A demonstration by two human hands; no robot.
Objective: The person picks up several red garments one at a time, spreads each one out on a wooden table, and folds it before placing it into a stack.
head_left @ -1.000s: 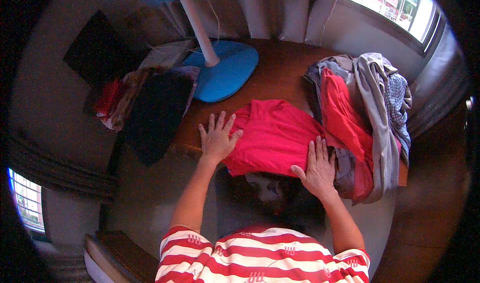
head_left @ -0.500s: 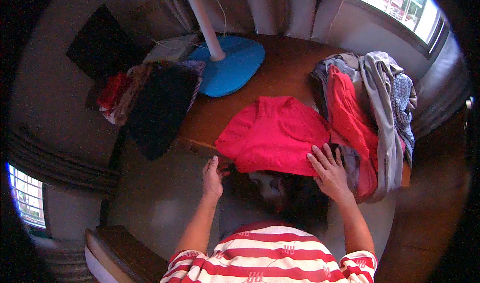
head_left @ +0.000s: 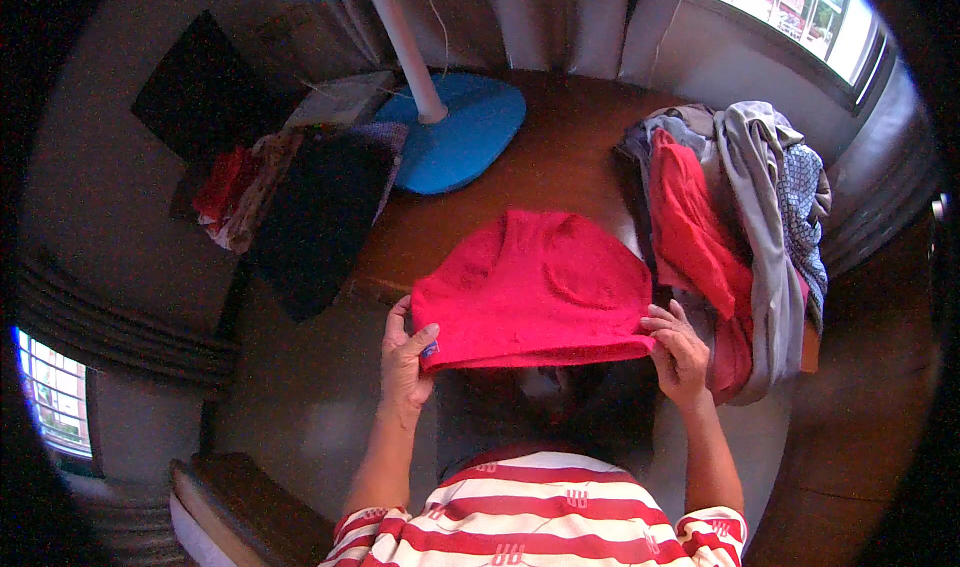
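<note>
A pair of bright red briefs (head_left: 540,297) lies spread over the front edge of the brown table (head_left: 570,137), its wide waist edge toward me. At its left corner my left hand (head_left: 405,365) pinches the waist, thumb on top beside a small dark label. My right hand (head_left: 682,359) grips the opposite corner between thumb and fingers. Between my hands the waist edge is stretched nearly straight, hanging slightly past the table's edge. Just right of the briefs is a heap of clothes (head_left: 755,197) in grey, red and blue-patterned cloth.
A blue fan base (head_left: 470,132) with a white pole stands at the back of the table. Dark and red garments (head_left: 320,207) hang over the left side. A barred window (head_left: 800,7) and curtains (head_left: 560,17) are behind.
Both hands have taken hold of the briefs' waist corners. The briefs have been drawn toward me and slightly left, and the waist edge is pulled straighter.
</note>
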